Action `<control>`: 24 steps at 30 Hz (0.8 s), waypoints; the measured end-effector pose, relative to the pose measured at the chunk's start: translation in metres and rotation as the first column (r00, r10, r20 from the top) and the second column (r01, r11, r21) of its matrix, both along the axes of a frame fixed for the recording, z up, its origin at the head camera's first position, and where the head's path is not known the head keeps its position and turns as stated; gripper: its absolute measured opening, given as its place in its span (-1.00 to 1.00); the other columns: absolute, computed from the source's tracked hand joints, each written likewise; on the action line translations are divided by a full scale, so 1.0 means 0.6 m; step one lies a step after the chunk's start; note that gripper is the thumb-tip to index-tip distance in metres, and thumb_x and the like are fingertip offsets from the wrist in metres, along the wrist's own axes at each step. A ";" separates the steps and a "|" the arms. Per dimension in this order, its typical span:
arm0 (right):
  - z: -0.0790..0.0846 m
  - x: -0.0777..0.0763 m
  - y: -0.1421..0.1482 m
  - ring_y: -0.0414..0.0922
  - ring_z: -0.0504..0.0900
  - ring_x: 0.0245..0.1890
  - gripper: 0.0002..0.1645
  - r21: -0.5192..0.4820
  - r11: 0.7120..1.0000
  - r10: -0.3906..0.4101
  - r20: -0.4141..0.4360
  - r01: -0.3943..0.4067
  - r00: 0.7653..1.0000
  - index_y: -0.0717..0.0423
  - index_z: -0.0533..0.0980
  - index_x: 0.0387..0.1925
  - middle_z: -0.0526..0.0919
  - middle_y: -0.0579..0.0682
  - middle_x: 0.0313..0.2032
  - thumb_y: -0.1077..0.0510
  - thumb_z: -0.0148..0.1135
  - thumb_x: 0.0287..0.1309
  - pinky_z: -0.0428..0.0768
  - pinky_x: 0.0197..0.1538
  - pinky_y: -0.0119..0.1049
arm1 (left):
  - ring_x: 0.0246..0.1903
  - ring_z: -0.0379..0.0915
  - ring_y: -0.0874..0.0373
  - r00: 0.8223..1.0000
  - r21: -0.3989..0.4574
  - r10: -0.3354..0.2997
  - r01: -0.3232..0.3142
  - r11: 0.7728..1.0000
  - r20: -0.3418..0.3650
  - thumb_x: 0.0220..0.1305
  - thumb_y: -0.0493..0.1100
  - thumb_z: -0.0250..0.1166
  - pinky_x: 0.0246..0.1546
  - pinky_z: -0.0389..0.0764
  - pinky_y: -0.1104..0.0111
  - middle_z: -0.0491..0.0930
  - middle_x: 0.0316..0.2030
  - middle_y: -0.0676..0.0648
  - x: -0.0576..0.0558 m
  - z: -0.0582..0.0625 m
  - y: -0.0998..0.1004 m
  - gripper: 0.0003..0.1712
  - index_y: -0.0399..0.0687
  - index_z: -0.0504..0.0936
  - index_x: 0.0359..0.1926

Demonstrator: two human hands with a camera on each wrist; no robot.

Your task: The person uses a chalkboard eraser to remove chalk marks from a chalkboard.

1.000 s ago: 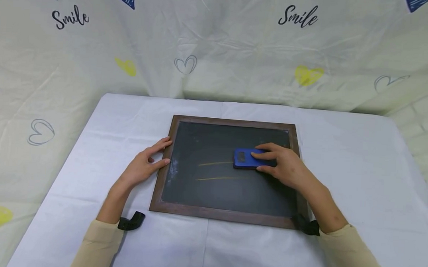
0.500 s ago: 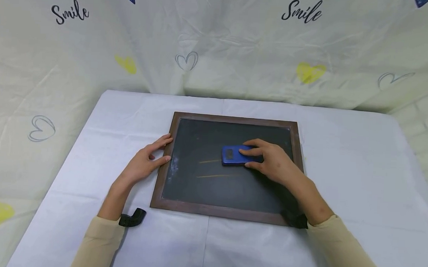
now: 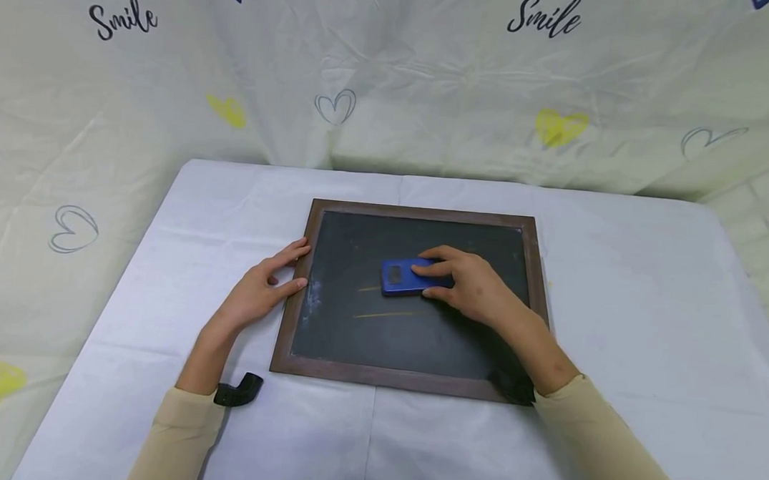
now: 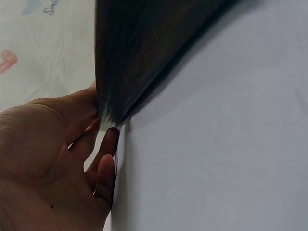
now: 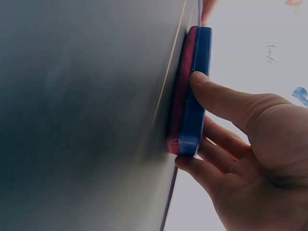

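Note:
A chalkboard (image 3: 348,342) with a brown wooden frame lies flat in the head view. My right hand (image 3: 479,287) grips a blue chalkboard eraser (image 3: 393,275) between thumb and fingers, near the board's middle. In the right wrist view the eraser (image 5: 195,103) shows a red felt side facing the board. Two yellow chalk lines mark the surface: the lower line (image 3: 384,314) is in plain view, and the eraser hides part of the upper line (image 3: 369,289). My left hand (image 3: 253,295) rests thumb and fingertips against the frame's left side.
A white cloth covers the table (image 3: 627,301) around the board. Behind it hangs a pale printed curtain (image 3: 429,91) with hearts and lettering. Whitish chalk smudges (image 3: 313,298) lie near the board's left edge. A black wrist mount (image 3: 239,391) sits at the left sleeve.
My right hand has slid the eraser leftward across the board, along the upper yellow line, and less of that line shows. The left hand stays at the frame.

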State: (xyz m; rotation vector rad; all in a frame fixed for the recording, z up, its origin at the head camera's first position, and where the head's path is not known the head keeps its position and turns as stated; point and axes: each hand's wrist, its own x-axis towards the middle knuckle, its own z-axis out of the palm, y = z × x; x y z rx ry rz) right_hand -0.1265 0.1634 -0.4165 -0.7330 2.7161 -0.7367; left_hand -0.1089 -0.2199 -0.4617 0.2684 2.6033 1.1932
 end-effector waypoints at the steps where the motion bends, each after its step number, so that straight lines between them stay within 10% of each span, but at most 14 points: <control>1: 0.001 -0.001 -0.004 0.17 0.56 0.36 -0.40 -0.001 1.000 0.005 -0.003 -0.005 1.000 -0.07 0.60 0.30 0.54 0.03 0.38 0.07 0.50 0.23 0.55 0.32 0.17 | 0.54 0.19 -0.11 1.000 0.000 0.000 0.000 1.000 -0.002 0.49 0.05 0.30 0.39 0.35 -0.22 0.05 0.66 0.16 0.000 0.000 0.000 -0.24 0.31 0.25 0.61; 24: 0.006 -0.005 -0.092 0.10 0.56 0.37 -0.39 -0.006 0.995 0.101 0.047 -0.101 0.994 -0.10 0.56 0.35 0.51 -0.02 0.41 0.10 0.46 0.28 0.56 0.34 0.04 | 0.59 0.12 -0.13 1.000 -0.004 -0.004 0.004 1.000 0.002 0.49 0.04 0.30 0.41 0.33 -0.24 0.04 0.67 0.15 0.004 0.005 0.004 -0.24 0.30 0.25 0.61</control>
